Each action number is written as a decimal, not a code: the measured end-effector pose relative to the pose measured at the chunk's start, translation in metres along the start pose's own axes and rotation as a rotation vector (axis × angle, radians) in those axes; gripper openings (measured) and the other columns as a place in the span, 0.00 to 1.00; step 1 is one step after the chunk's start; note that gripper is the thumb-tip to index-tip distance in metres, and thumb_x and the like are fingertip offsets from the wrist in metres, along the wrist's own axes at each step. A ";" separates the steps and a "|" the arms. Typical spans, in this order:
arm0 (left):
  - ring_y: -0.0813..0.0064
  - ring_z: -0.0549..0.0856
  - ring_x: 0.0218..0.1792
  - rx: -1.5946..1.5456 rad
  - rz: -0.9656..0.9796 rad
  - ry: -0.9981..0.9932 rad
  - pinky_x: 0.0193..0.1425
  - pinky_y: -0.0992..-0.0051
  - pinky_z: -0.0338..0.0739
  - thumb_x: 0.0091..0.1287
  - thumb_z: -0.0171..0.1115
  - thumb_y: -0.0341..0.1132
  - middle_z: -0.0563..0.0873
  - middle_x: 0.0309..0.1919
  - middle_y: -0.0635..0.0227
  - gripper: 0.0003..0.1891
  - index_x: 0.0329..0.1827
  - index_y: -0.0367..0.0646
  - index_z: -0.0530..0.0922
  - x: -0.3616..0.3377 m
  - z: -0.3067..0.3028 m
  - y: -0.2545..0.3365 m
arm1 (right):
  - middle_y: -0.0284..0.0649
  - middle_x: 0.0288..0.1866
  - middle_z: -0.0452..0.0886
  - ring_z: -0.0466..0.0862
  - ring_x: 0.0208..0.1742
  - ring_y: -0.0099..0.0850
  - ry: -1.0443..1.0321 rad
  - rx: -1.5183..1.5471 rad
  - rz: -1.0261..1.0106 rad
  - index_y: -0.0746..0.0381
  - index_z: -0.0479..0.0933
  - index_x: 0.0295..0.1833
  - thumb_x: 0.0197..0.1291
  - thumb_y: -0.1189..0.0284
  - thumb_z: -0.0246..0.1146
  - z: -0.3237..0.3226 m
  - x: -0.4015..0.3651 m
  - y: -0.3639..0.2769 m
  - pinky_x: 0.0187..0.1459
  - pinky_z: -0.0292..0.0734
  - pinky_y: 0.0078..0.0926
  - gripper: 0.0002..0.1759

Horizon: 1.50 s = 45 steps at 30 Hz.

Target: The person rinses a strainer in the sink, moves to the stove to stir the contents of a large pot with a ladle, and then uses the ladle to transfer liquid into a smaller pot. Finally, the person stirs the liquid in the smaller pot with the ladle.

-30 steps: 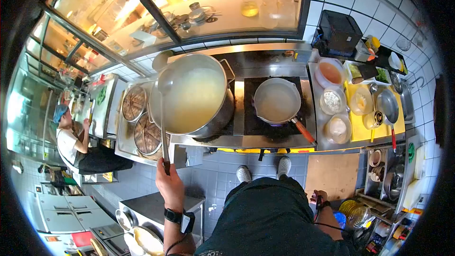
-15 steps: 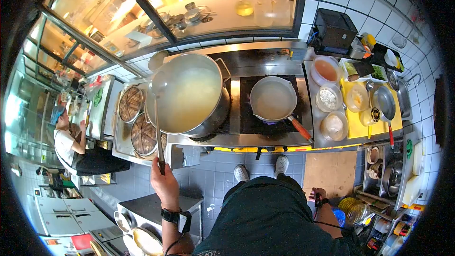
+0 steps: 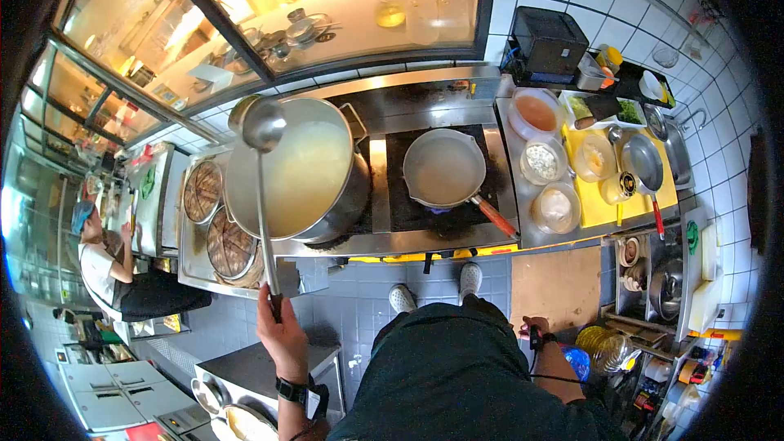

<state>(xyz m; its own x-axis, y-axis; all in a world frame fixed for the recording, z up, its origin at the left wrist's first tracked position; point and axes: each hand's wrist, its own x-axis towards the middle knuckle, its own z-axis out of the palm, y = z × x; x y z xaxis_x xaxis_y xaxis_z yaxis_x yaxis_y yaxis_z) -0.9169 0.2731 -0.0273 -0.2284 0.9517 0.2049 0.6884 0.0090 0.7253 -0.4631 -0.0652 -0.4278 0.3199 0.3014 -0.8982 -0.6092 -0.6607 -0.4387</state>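
My left hand [image 3: 282, 333] is closed round the dark handle of a long metal ladle [image 3: 264, 224]. The ladle's bowl shows over the far left part of a large stockpot [image 3: 357, 167], which holds pale, cloudy liquid. To the right, a saucepan [image 3: 445, 167] with a red-brown handle sits on a burner, with a bluish glow under it and cloudy liquid inside. My right hand [image 3: 535, 328] hangs low by my side over a brown floor board, its fingers loosely bent and apart, with nothing visible in them.
Two round dark-topped pots or baskets [image 3: 231, 242] stand left of the stockpot. Tubs of ingredients [image 3: 543, 159] and a red-handled frying pan [image 3: 642, 162] occupy the right counter. A co-worker [image 3: 102, 265] stands at far left. Behind my left arm is a low metal table [image 3: 269, 363].
The ladle's bowl has risen into clear sight above the stockpot, and my left hand has lowered slightly. The whole view has shifted, so the stove sits further left. My right hand still hangs.
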 end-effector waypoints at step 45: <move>0.62 0.85 0.37 -0.241 0.096 -0.544 0.41 0.71 0.78 0.62 0.60 0.26 0.83 0.36 0.51 0.19 0.56 0.34 0.72 -0.033 0.074 0.041 | 0.47 0.24 0.79 0.83 0.26 0.46 0.005 0.087 0.120 0.67 0.75 0.30 0.56 0.66 0.67 -0.002 -0.009 -0.015 0.25 0.84 0.43 0.15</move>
<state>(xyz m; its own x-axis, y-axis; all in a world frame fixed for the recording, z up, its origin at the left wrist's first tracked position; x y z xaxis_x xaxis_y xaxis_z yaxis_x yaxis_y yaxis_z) -0.8304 0.2647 -0.0529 0.2560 0.9657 -0.0429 0.4984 -0.0939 0.8618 -0.4555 -0.0591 -0.4130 0.2449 0.2200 -0.9443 -0.7036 -0.6298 -0.3292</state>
